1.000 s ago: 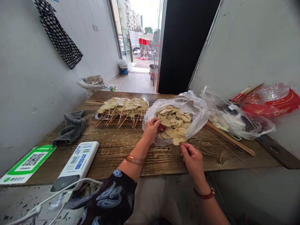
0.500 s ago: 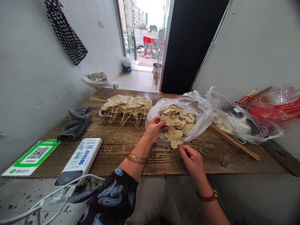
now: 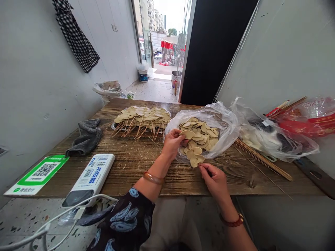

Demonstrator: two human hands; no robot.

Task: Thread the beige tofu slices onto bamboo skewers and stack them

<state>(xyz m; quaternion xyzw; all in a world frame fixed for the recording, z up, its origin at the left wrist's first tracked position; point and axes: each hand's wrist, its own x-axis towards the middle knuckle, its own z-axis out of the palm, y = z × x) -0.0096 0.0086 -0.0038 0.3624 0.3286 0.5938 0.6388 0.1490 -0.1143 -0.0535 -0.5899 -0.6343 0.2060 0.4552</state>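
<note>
My left hand [image 3: 173, 142] pinches a thin, pale tan oval slice [image 3: 187, 134] at the near left side of a clear plastic bag [image 3: 227, 129]. Inside the open bag lies a heap of similar slices [image 3: 200, 131]. My right hand [image 3: 214, 177] is closed on the end of a thin skewer, most of it hidden behind the threaded slices [image 3: 196, 160] just past my fingertips. To the left of the bag, a metal tray [image 3: 114, 126] bears a pile of filled skewers [image 3: 142, 118], their bare stick ends pointing toward me.
A bundle of bare skewers [image 3: 264, 159] lies right of the bag, with one loose stick beside it. More plastic bags [image 3: 277, 139] crowd the right end. On the left are a grey cloth [image 3: 85, 136], a QR-code card [image 3: 36, 175] and a white device [image 3: 90, 179] with cables.
Both hands keep nearly the same pose and hold the same things. The whole view has shifted very slightly.
</note>
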